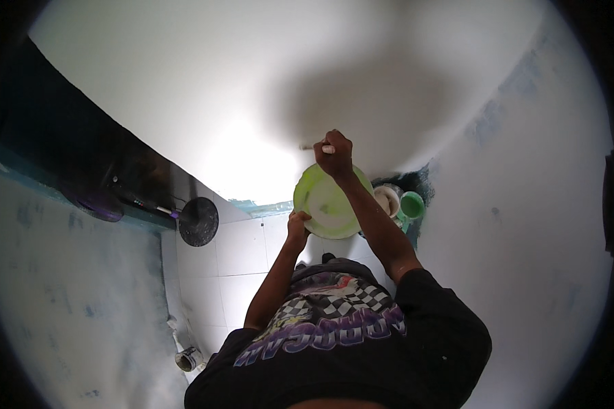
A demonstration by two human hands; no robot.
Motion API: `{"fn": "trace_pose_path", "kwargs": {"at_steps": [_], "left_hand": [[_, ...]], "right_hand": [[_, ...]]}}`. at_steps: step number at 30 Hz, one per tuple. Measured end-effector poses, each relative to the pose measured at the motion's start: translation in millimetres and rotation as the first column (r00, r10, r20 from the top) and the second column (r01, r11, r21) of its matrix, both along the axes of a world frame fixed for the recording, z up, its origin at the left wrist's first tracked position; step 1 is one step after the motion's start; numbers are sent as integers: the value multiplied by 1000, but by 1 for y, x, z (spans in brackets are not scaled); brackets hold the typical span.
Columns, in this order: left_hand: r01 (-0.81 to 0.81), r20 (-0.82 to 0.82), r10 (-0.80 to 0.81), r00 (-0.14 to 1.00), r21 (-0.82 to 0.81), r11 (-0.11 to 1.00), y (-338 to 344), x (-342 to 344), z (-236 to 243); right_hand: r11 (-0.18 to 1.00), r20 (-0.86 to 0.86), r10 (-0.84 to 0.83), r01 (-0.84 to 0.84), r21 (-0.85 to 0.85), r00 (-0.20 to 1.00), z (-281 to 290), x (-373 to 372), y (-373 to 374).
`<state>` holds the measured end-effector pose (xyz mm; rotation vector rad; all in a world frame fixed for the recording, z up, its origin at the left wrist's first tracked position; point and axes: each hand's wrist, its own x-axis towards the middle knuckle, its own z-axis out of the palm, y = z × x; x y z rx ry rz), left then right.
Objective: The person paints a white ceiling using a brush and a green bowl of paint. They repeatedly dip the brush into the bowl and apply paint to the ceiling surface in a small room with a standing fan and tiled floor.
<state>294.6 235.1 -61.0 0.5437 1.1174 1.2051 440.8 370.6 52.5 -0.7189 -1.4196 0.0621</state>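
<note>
My left hand (297, 228) grips the near-left rim of a round lime-green plate (312, 194), its fingers closed on the edge. Pale, whitish smears cover the middle of the plate. Above its far side, my right hand (333, 153) is closed in a fist close to the white wall (239, 88). A short, thin end of a tool (305, 146) sticks out left of the fist; the rest is hidden in the fingers, so its kind does not show. My right forearm crosses over the plate's right part.
Right of the plate stand a whitish container (387, 198) and a green cup-like container (412, 204). A round black fan (198, 221) stands at left above the white tiled floor (242, 249). An open can (185, 360) sits lower left. Blue paint patches mark the right wall (512, 225).
</note>
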Motion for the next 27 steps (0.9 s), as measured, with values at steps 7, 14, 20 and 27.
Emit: {"fn": "trace_pose_path", "kwargs": {"at_steps": [7, 14, 20, 27], "left_hand": [[43, -11, -43, 999, 18, 999, 9, -9, -3], [76, 16, -76, 997, 18, 997, 12, -18, -3], [101, 65, -104, 993, 41, 994, 11, -23, -24], [161, -34, -162, 986, -12, 987, 20, -14, -12]], "right_hand": [[921, -246, -127, 206, 332, 961, 108, 24, 7], [863, -175, -192, 251, 438, 966, 101, 31, 8], [970, -132, -97, 123, 209, 987, 24, 12, 5], [982, -133, -171, 180, 55, 976, 46, 23, 21]]}}
